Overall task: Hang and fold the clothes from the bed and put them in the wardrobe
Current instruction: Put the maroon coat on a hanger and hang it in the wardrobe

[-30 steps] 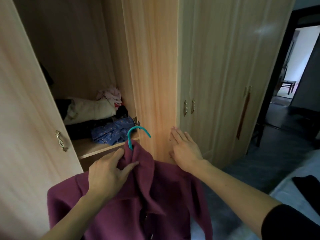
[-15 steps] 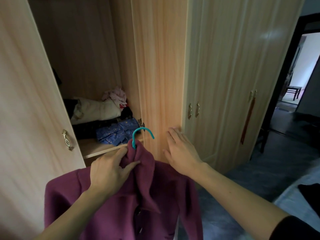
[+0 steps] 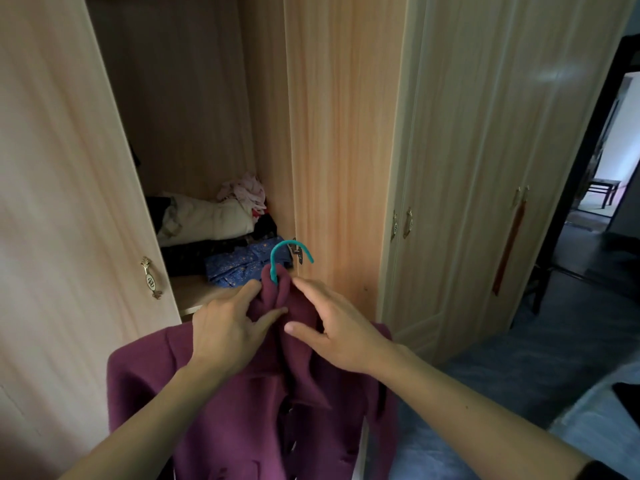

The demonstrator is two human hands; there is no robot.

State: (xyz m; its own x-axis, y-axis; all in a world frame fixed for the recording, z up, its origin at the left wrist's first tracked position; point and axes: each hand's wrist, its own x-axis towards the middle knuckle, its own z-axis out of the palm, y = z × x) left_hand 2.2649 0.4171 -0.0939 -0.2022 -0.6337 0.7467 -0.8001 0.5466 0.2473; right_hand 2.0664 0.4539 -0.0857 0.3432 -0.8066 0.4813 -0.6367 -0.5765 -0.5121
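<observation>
A purple coat (image 3: pixel 221 403) hangs on a hanger whose teal hook (image 3: pixel 277 254) sticks up above the collar. My left hand (image 3: pixel 225 330) grips the coat's collar just below the hook, thumb and fingers pinching the fabric. My right hand (image 3: pixel 332 327) lies on the collar's right side with fingers straight, its index fingertip near the hook's base. Both hands are in front of the open wardrobe compartment (image 3: pixel 187 116). The hanger's body is hidden under the coat.
Folded clothes (image 3: pixel 207 223) and a blue patterned garment (image 3: pixel 239 268) lie on the wardrobe shelf (image 3: pixel 194 296). Open doors stand at the left (image 3: pixel 62 202) and at the centre (image 3: pixel 339 150). Shut doors (image 3: pixel 485 168) are on the right, a doorway beyond. A bed corner (image 3: pixel 602 410) shows lower right.
My right hand left the centre door's edge and moved left onto the coat's collar. The coat and my left hand kept their place.
</observation>
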